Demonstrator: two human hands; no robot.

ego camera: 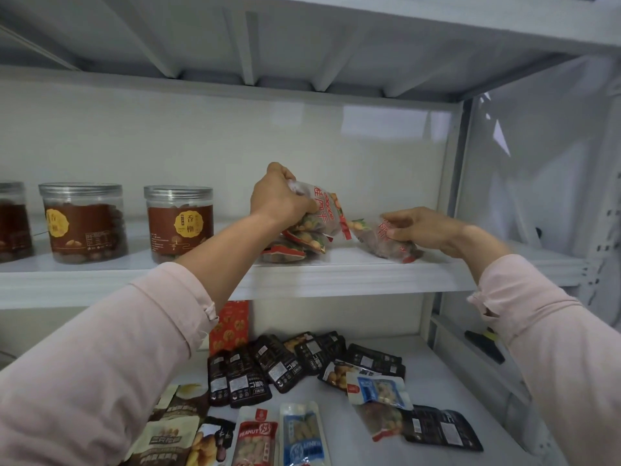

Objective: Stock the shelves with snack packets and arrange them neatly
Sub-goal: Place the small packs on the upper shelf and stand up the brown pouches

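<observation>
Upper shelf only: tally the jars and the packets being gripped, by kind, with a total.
Clear jars with brown labels: 3 (leftmost cut by the frame edge)
Red-trimmed packets gripped: 2, one in the left hand, one under the right hand
Total: 5
The pile beneath overlaps too much to count.

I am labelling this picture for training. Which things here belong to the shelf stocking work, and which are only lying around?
Part of the job:
- left hand gripping a translucent packet
- right hand on another packet
- upper shelf
- loose packets below

Just there:
- jars
- red box
</observation>
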